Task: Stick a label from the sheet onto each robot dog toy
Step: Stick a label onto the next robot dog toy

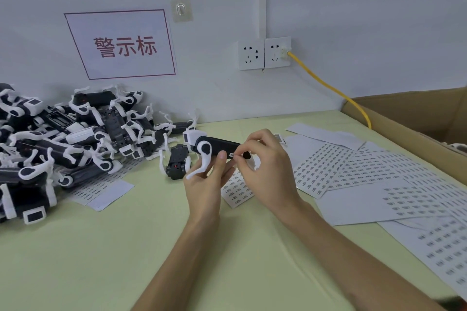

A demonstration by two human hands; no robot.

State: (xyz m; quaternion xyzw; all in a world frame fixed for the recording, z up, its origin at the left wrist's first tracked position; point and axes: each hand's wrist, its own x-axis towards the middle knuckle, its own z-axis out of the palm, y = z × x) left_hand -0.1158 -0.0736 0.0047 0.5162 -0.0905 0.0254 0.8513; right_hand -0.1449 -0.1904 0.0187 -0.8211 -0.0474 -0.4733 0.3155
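Two hands — left (204, 184) gripping robot dog toy (214, 146) (underneath), right (262, 166) pinching label (233, 156).

From my seat I see two bare forearms rising from the lower edge — no sleeves, no watch, no rings, no gloves that I can make out. The left hand (203, 192) and right hand (267, 171) are uncovered too, with short, plain fingernails — one shows clearly on the left thumb.
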